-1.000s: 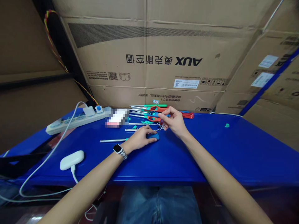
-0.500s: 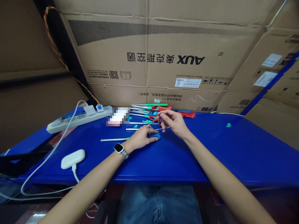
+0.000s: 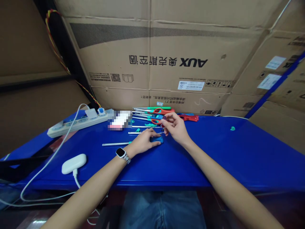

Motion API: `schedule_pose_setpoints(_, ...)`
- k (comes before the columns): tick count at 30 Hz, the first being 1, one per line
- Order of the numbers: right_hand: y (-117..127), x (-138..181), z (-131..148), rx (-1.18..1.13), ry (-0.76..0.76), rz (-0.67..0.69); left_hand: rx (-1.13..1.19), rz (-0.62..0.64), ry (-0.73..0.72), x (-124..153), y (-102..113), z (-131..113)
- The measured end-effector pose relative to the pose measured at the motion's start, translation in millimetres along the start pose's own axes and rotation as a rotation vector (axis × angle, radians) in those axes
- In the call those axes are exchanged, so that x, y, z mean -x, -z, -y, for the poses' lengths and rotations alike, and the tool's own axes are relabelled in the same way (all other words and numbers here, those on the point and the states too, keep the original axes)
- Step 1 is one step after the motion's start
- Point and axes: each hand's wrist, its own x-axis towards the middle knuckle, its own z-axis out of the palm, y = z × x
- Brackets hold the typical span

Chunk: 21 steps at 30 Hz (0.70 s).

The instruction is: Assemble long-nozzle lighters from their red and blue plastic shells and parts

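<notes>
My left hand (image 3: 143,140) presses a long-necked lighter down on the blue tabletop, fingers and thumb closed around its blue handle (image 3: 160,139). The lighter's metal tube (image 3: 115,144) sticks out to the left beyond the wrist. In my right hand (image 3: 177,128), thumb and fingers pinch a small screwdriver by its dark purple handle (image 3: 164,118). Its thin shaft points down at the blue handle; whether the tip sits in a screw is too small to tell. Just behind my hands lie metal tubes and a green plastic piece (image 3: 151,125).
Several long lighters, one with an orange handle (image 3: 164,110), lie against the cardboard wall (image 3: 107,57). Red handle parts (image 3: 192,118) are right of them. A power strip (image 3: 71,124), a white case (image 3: 74,163) with a cable, and a green bit (image 3: 232,128) also sit on the table.
The fingers of my right hand have shifted slightly around the screwdriver, and its handle top shows more plainly. My left hand and the blue lighter stay in place.
</notes>
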Motion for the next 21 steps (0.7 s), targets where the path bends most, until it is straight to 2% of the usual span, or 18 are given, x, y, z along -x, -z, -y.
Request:
schedule_pose_setpoints(4, -6, 4, 0, 0.051, -0.016, 0.077, -0.072, 0.017, -0.008, 0, 0, -3)
schedule_pose_setpoints(9, 6, 2, 9, 0.128, 0.052, -0.002, -0.254, 0.026, 0.008, 7, 11, -12)
schedule_pose_setpoints(12, 28, 4, 11, 0.409, 0.052, 0.079, -0.351, -0.006, 0.056, 18, 23, -13)
schedule_pose_setpoints(15, 47, 12, 6, 0.794, -0.034, 0.283, -0.381, 0.032, 0.08, 31, 31, -6)
schedule_pose_setpoints(18, 54, 22, -3, 1.038, -0.081, 0.365, -0.371, 0.076, 0.101, 38, 33, 0)
schedule_pose_setpoints(21, 51, 28, -10, 1.16, -0.035, 0.393, -0.355, 0.1, 0.072, 39, 32, 3)
